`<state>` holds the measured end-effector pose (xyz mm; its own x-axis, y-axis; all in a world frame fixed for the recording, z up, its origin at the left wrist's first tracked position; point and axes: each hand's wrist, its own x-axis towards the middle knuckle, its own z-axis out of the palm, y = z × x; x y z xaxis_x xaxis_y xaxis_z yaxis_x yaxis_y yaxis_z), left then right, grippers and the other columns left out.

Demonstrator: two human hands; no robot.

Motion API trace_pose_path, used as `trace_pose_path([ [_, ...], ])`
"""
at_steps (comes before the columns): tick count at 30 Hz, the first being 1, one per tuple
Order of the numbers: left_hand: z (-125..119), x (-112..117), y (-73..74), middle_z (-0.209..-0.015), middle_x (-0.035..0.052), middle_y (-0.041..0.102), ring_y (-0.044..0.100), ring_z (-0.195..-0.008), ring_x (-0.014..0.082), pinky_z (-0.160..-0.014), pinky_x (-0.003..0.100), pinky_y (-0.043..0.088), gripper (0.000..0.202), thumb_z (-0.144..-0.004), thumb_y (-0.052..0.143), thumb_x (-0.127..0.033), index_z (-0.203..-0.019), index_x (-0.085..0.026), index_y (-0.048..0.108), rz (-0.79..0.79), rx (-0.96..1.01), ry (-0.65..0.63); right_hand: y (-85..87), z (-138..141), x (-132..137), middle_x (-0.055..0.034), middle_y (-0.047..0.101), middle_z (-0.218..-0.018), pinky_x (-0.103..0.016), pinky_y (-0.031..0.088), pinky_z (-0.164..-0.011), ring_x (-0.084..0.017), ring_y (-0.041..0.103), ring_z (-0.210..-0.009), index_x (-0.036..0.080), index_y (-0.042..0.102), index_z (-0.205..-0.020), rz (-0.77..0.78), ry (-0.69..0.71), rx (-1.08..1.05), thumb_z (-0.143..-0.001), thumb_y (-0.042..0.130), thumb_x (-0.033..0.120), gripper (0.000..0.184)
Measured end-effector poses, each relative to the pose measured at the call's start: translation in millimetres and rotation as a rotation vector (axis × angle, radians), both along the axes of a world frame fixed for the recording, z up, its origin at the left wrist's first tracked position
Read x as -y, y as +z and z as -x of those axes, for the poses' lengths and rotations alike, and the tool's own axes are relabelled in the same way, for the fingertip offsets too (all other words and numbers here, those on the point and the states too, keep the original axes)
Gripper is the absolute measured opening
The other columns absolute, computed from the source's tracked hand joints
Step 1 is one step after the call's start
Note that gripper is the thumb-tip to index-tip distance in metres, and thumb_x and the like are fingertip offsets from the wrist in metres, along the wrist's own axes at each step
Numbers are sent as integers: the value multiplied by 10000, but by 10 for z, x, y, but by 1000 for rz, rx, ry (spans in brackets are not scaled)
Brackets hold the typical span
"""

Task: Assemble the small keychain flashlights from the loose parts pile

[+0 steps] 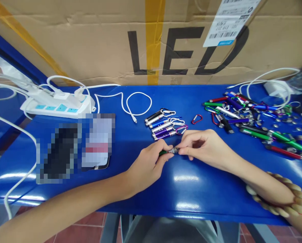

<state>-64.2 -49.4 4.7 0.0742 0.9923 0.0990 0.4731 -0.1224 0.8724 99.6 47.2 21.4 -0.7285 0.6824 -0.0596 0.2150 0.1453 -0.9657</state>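
My left hand (149, 158) is closed, thumb and fingers pinching a small green keychain flashlight (174, 150) above the blue table. At its silver end, the fingertips of my right hand (200, 143) pinch together; that end is small and partly covered by my fingers. Just beyond my hands lies a row of several keychain flashlights (163, 125) in black, silver, blue and purple, with carabiner clips attached. A loose red carabiner clip (197, 118) lies to the right of the row.
A pile of coloured flashlight parts (238, 104) and button cells (298, 129) spreads over the table's right side. Two blurred phones (97, 141) lie at left, near a white power strip (59, 104). A white cable (127, 101) and a large cardboard box (95, 44) are behind.
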Motion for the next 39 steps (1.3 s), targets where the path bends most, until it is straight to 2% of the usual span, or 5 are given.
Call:
trace_pose_path([
  [6,-5,9,-56,-809,18,650,657,-855,168,-703,241,503,96,-865,498,-123,-796,-189,504,-146,-77,-31,-36,8,-4,31,558,-554,-150,382,-388,-38,512,-404,145,688,-589,39,8,61,-615,759,215,103],
  [16,-1,9,-79,-778,4,686,615,-728,134,-693,245,499,126,-844,542,-71,-789,-177,582,-385,-77,9,21,-13,56,48,551,-496,-145,355,-352,-32,457,-381,142,683,-604,300,-39,126,-567,786,225,137],
  [24,48,37,-38,-629,-40,616,466,-628,139,-634,227,455,417,-817,406,4,-1097,-243,590,-338,-185,-151,68,43,269,26,568,-508,-179,379,-397,-49,460,-414,143,647,-541,465,134,88,-591,756,276,179],
  [32,-24,4,-9,-1014,27,639,601,-900,154,-829,269,476,316,-832,597,-198,-1139,-215,521,-108,-45,5,61,-19,68,46,502,-452,-163,311,-383,-38,418,-405,148,585,-550,204,-53,103,-670,720,344,266],
  [39,-13,-18,54,-785,1,649,595,-762,134,-728,230,472,145,-879,508,-138,-945,-188,627,-110,26,16,9,-14,46,44,514,-458,-165,332,-380,-52,441,-408,152,602,-618,187,-39,124,-673,723,356,243],
])
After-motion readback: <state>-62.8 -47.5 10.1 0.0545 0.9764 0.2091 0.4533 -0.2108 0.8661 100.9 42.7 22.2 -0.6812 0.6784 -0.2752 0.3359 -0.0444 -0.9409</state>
